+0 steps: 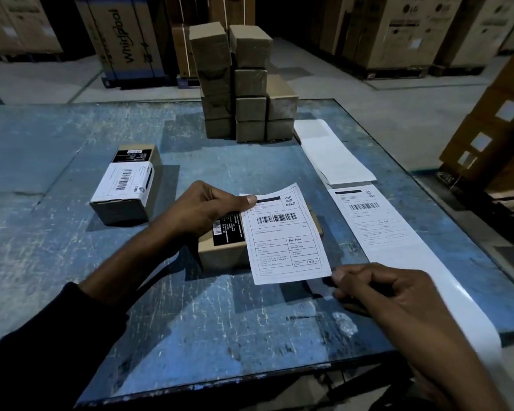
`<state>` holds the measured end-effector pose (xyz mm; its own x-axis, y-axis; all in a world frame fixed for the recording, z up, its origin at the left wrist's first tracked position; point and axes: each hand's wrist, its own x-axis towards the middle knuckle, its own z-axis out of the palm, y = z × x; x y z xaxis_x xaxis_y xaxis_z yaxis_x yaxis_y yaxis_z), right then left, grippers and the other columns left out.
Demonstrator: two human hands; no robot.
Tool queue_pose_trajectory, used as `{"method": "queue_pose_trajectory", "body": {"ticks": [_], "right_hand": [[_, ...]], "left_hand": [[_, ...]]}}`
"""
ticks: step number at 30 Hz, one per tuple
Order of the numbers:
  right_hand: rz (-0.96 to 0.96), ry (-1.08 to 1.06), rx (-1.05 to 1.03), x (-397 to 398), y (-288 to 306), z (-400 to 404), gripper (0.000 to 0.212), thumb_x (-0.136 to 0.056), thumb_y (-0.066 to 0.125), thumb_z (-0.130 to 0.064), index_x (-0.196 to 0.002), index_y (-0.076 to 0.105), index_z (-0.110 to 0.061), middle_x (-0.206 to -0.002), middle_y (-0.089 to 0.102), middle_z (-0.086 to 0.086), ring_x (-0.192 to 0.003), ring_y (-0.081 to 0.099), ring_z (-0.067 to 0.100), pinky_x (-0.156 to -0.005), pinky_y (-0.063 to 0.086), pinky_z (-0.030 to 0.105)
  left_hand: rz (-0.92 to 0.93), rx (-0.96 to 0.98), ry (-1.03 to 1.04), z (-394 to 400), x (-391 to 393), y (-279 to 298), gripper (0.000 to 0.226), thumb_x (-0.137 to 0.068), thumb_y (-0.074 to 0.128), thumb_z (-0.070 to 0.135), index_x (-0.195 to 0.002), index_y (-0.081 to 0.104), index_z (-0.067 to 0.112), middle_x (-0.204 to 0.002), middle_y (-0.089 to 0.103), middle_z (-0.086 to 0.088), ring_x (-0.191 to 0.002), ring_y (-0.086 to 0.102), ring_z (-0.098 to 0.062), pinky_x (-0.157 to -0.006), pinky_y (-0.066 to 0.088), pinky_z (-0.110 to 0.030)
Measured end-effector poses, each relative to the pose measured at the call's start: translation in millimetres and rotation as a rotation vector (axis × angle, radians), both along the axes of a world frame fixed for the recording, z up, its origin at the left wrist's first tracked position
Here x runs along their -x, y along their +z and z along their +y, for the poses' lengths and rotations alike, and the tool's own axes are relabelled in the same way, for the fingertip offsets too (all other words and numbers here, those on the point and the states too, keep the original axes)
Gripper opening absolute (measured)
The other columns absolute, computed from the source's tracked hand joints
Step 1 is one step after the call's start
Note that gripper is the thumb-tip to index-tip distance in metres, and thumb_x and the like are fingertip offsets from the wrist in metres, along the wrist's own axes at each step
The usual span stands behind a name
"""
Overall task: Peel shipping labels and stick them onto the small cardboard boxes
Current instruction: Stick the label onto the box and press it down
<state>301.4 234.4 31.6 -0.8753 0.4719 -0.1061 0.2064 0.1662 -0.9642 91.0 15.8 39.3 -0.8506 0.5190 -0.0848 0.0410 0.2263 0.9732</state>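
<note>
Cardboard, already labelled, a small box (128, 185) sits toward the bench's (72, 232) left edge. The left hand (202, 209) pinches the top corner of a peeled shipping label (285, 235), held over an unlabelled box (223, 250) at the bench's middle. The right hand (380, 286) pinches the label's lower right corner. A label strip (377, 226) runs along the right edge; stacked boxes (244, 84) stand at the far edge.

We see two bare hands, the left hand (204, 210) and the right hand (380, 287), with no rings, watch or gloves showing. A dark long sleeve (46, 336) covers our left forearm; our right forearm shows bare.
</note>
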Motion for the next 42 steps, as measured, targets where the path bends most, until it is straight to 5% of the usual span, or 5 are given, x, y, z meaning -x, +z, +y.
{"method": "queue_pose_trajectory", "body": {"ticks": [6,10,14,19,42], "right_hand": [[0.355,-0.250,-0.474,5,61,-14,0.022,-0.096,0.076,-0.035,-0.075,0.079,-0.029,-0.083,0.075,-0.026,-0.080,0.071,-0.008,-0.066,0.048,0.006],[0.383,0.204,-0.723,48,65,-46,0.026,-0.109,0.057,-0.044,-0.121,0.076,-0.030,-0.126,0.073,-0.019,-0.123,0.063,-0.005,-0.101,0.051,0.021],[-0.020,0.616,-0.877,66,49,-64,0.069,-0.108,0.018,-0.067,-0.169,0.023,-0.036,-0.175,0.010,-0.022,-0.155,-0.002,-0.015,-0.115,-0.008,0.002],[-0.104,0.679,-0.972,65,31,-68,0.088,-0.098,0.002,-0.077,-0.171,-0.002,-0.028,-0.176,-0.014,-0.016,-0.154,-0.023,-0.011,-0.129,-0.014,0.024],[-0.134,0.686,-0.864,75,54,-73,0.087,-0.099,0.002,-0.078,-0.170,-0.005,-0.028,-0.176,-0.014,-0.014,-0.156,-0.020,-0.008,-0.125,-0.014,0.022]], "left_hand": [[0.016,-0.014,-0.012,0,1,-1,0.019,-0.096,0.075,0.019,-0.089,0.084,0.003,-0.089,0.082,-0.010,-0.078,0.080,-0.016,-0.069,0.058,-0.017],[0.086,0.005,-0.020,-1,0,0,0.026,-0.094,0.072,0.026,-0.080,0.082,0.006,-0.075,0.080,-0.009,-0.066,0.073,-0.009,-0.065,0.053,-0.015],[0.161,0.014,-0.047,-6,7,-7,0.031,-0.101,0.066,0.022,-0.079,0.085,0.010,-0.077,0.079,-0.012,-0.072,0.067,-0.010,-0.072,0.052,-0.022],[0.163,0.013,-0.010,-2,5,-8,0.025,-0.102,0.068,0.024,-0.090,0.086,0.011,-0.084,0.082,-0.004,-0.072,0.071,-0.006,-0.068,0.053,-0.017],[0.118,0.110,0.202,-2,17,-19,0.066,-0.095,0.059,0.071,-0.071,0.079,0.013,-0.071,0.076,-0.005,-0.070,0.072,-0.016,-0.090,0.055,-0.043]]}}
